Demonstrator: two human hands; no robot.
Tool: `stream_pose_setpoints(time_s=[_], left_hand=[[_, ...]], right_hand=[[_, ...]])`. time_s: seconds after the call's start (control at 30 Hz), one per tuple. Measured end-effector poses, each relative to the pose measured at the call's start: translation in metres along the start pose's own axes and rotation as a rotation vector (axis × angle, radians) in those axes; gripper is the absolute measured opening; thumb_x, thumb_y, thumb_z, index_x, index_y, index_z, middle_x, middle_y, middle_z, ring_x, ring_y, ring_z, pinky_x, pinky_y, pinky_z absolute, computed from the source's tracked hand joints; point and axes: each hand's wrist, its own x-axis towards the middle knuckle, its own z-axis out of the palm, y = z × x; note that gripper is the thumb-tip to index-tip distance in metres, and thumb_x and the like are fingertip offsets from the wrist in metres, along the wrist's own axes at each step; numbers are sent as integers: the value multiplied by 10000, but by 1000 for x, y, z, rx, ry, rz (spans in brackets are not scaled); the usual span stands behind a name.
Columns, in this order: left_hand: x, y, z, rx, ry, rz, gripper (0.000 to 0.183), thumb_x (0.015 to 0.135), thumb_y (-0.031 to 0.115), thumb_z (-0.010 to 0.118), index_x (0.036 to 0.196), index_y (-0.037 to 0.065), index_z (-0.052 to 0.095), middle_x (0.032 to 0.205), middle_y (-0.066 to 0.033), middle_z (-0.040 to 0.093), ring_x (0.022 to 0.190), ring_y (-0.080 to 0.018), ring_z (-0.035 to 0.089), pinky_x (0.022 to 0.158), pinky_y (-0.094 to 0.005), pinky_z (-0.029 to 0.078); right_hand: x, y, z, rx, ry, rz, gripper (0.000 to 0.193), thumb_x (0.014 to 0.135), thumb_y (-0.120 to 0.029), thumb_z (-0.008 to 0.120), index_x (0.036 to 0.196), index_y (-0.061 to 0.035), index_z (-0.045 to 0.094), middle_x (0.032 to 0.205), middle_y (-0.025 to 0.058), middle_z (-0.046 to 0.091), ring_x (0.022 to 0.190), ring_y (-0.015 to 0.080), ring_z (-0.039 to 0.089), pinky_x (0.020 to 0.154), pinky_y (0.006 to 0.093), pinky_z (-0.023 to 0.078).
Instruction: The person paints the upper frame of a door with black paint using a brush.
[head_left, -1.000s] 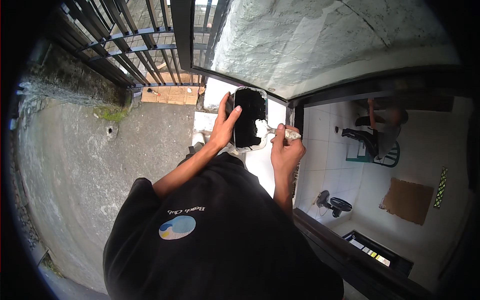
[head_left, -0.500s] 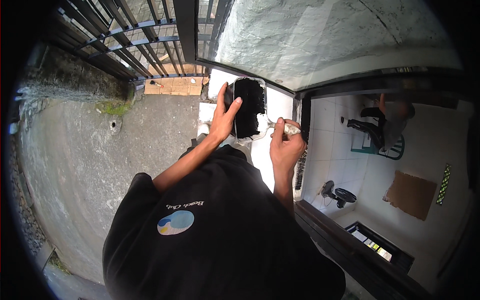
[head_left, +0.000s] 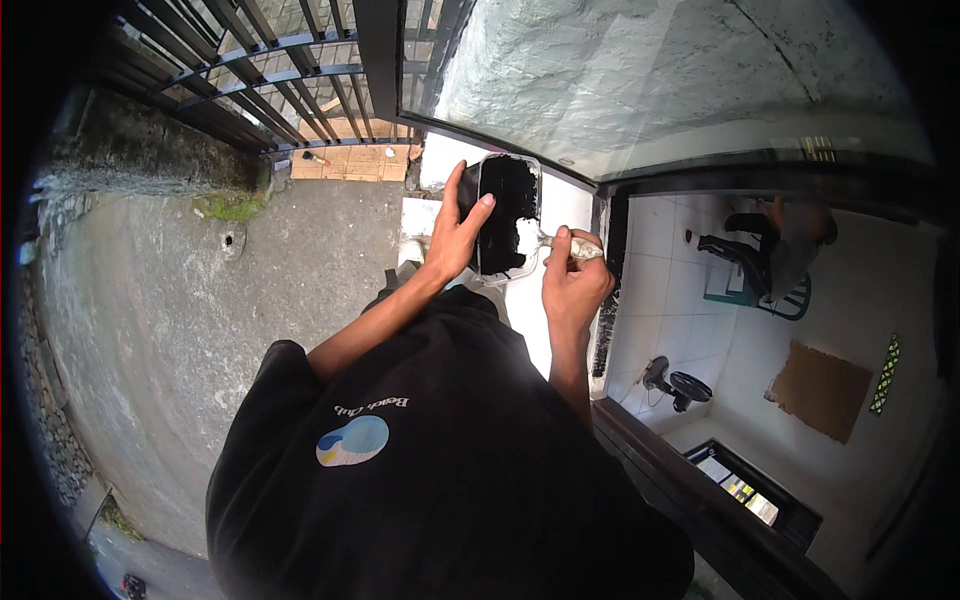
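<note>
A rectangular translucent tub (head_left: 540, 185) holds thick black paint (head_left: 506, 215). My left hand (head_left: 458, 230) grips its left side, with the thumb over the rim and the fingers along the outer wall. My right hand (head_left: 578, 280) is closed round the pale, paint-smeared handle of what looks like a paintbrush (head_left: 585, 250). Its whitish head reaches over the tub's right rim into the black paint. How far the head sits in the paint cannot be made out.
A glass pane in a dark frame (head_left: 500, 160) stands just ahead. Barred gate (head_left: 290, 90), cardboard (head_left: 350, 163) with a small brush (head_left: 316, 158) lie at the far left. Through the doorway on the right are a seated person (head_left: 785, 240), a green chair (head_left: 795, 297) and a fan (head_left: 690, 387).
The tub and both hands appear slightly further right in the picture, along with the surroundings. Both grips stay as they were, and the brush head remains over the paint.
</note>
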Motion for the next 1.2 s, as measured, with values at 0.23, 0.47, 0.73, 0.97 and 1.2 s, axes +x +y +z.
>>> stream_pose_setpoints(time_s=[0.23,0.47,0.73,0.97,1.2], left_hand=[[5,2,6,-34,-35,-12,757,926,394,556,1475,14,200,1442,-250,339,1344,-307,333,1113,-374,242],[10,-8,7,26,-32,0,765,921,407,557,1472,9,204,1433,-264,347,1340,-319,340,1112,-382,248],[8,-6,17,65,-55,12,780,917,430,554,1469,2,207,1438,-263,344,1338,-322,343,1111,-384,248],[11,-16,25,43,-96,-3,770,925,435,532,1473,7,200,1459,-255,316,1356,-331,316,1118,-382,234],[26,-46,47,-256,-167,-114,699,969,471,427,1478,48,201,1479,-210,290,1374,-289,283,1126,-367,216]], right_hand=[[7,-3,3,-41,3,-32,189,901,-166,637,835,10,624,564,76,620,498,144,631,503,279,472],[9,4,-5,-18,60,-38,134,871,-109,654,815,5,611,568,96,609,468,173,609,468,288,451],[10,4,-4,-23,45,-23,128,868,-98,655,817,11,613,588,107,617,496,184,629,490,294,471],[9,20,-20,3,125,-25,193,914,-154,619,844,26,610,575,64,615,497,108,603,488,240,455],[15,58,-65,685,257,413,255,959,-259,573,920,-9,555,561,40,529,464,107,476,463,252,386]])
